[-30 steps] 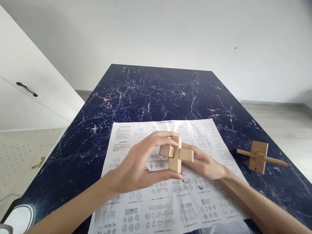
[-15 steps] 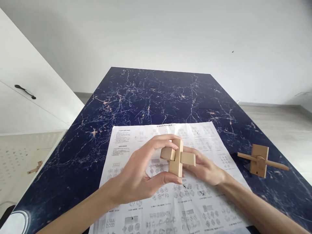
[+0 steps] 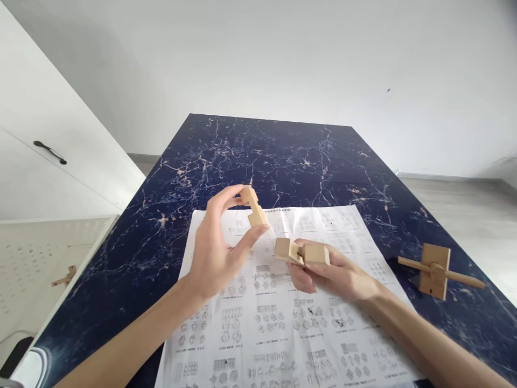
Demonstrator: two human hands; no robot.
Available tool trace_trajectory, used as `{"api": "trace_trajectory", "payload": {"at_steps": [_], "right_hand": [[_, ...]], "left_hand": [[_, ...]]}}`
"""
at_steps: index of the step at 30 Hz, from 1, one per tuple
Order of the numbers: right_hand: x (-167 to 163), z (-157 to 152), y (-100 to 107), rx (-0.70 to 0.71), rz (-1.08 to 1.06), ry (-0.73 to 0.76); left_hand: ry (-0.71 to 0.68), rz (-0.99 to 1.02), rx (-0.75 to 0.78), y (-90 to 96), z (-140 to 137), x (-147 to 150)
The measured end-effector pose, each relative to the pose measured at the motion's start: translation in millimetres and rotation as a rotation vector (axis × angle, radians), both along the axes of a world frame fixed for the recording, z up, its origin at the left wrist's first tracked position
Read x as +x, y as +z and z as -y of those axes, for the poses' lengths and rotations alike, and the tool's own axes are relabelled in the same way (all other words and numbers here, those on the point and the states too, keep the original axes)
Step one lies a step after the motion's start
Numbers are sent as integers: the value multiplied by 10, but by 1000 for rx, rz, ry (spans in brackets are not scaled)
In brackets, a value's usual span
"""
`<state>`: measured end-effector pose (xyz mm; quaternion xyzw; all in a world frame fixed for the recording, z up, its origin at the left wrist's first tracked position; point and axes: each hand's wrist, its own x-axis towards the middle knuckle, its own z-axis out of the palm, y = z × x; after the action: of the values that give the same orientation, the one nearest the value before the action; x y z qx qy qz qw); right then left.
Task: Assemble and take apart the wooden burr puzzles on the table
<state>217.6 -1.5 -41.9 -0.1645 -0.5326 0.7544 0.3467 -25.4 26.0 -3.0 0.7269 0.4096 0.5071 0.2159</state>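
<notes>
Head view, near to far: the printed sheet is closest to you on the tabletop. Over it, near 12 o'clock, your right hand grips the wooden section; can't tell if that's one notched piece or two joined. Just farther, at 10–11 o'clock from it, your left hand pinches the notched bar end to end, thumb on the nearer end. So both hands are clamped on wood but apart from each other, and the parts don't touch.

Looks to me like you're at the separating step. Next move probably calls for keeping the section steady and minding which way the bar's notch faces.

Half a second ago those formed one cross; now the bar's out, up and left. The plank-and-rod piece at 3 o'clock still sits beside the sheet.
</notes>
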Motion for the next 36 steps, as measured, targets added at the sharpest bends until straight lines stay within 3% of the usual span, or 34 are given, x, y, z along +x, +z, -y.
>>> {"api": "trace_trajectory", "payload": {"at_steps": [4, 8, 12, 15, 18, 20, 26, 36], "right_hand": [[-12, 15, 44, 18, 48, -52], [-27, 35, 86, 145, 243, -323], [-47, 41, 97, 349, 549, -659], [-59, 46, 85, 452, 668, -770], [-63, 65, 80, 537, 750, -770], [-62, 84, 80, 581, 785, -736], [-72, 124, 51, 690, 772, -634], [-74, 105, 59, 756, 762, -628]], "left_hand": [[64, -374, -66, -185, -155, -98], [104, -577, -60, -299, -230, -159], [58, -533, -13, -234, -212, -139], [-126, -384, 49, -100, -136, -86], [-356, -325, 25, -32, -44, -34], [-423, -356, -23, -45, -2, -13], [-453, -442, -183, -100, 5, -14], [-444, -401, -208, -86, 14, 45]]}}
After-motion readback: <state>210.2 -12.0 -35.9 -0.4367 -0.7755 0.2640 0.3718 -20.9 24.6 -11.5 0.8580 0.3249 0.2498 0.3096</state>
